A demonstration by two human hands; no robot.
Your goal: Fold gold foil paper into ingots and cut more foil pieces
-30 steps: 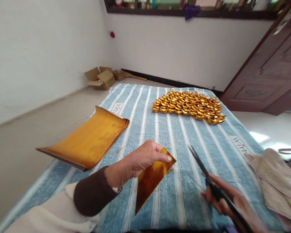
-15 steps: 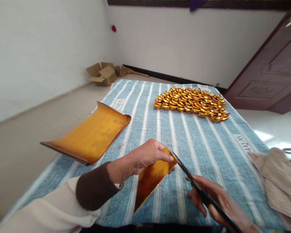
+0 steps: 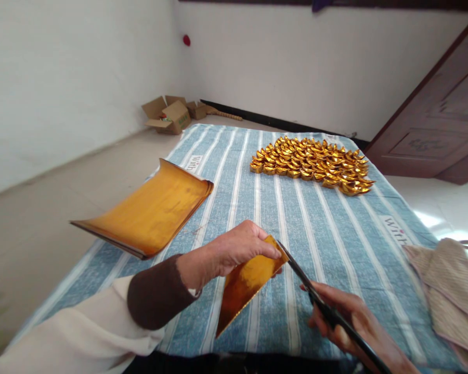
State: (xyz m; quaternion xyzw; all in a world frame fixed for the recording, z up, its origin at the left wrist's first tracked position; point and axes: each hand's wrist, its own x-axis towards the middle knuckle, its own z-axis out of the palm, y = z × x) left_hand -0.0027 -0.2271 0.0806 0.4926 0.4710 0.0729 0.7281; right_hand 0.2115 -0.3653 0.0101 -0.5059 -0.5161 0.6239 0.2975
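Observation:
Pinched in my left hand (image 3: 245, 248) is a folded sheet of shiny gold paper (image 3: 242, 291), its long pointed corner hanging down toward me. My right hand (image 3: 351, 317) grips a pair of dark scissors (image 3: 320, 301). The blades lie against the upper right edge of the gold paper, close to my left fingertips, and look nearly closed together. The scissor handles are partly hidden by my right fingers. Left of my hands lies a curled stack of gold paper sheets (image 3: 144, 210).
Rows of folded gold paper ingots (image 3: 312, 163) stand at the far right of the striped cloth (image 3: 222, 208). A beige towel (image 3: 448, 296) lies at the right edge. Open cardboard boxes (image 3: 175, 117) sit on the floor behind; a reddish-brown door (image 3: 432, 114) is at the right.
The scissor blades have come closer together at the paper's edge, with my right fingers drawn in slightly. My left hand keeps its hold on the paper. The view has shifted a little.

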